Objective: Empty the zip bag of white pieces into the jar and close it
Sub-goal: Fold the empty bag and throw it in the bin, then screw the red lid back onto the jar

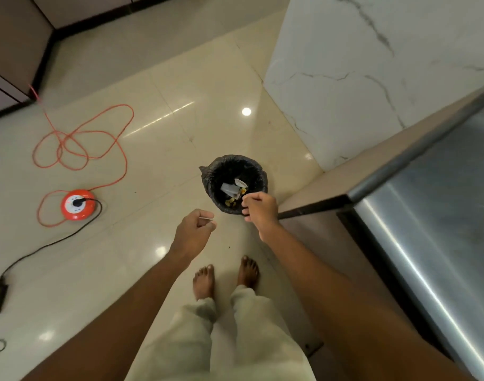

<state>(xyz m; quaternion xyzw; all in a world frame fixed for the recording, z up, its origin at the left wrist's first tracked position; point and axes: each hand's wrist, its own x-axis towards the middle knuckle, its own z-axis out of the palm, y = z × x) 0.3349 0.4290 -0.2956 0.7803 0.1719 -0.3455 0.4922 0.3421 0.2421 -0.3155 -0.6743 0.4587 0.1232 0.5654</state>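
Observation:
Neither the jar nor any white pieces are in view. A black-lined waste bin (235, 166) stands on the floor ahead of my feet. In it lie a crumpled clear plastic bag (229, 189), a white cup and some yellow scraps. My right hand (260, 209) hovers over the bin's near rim, fingers curled shut with nothing visible in them. My left hand (194, 229) is left of the bin, above the floor. Its thumb and fingers pinch a thin pale strip (207, 218); I cannot tell what the strip is.
A steel counter (441, 215) with a dark edge runs along the right, and a white marble panel (359, 78) stands behind the bin. An orange extension reel (78, 204) with looped cord and a black cable lies on the tiled floor at left.

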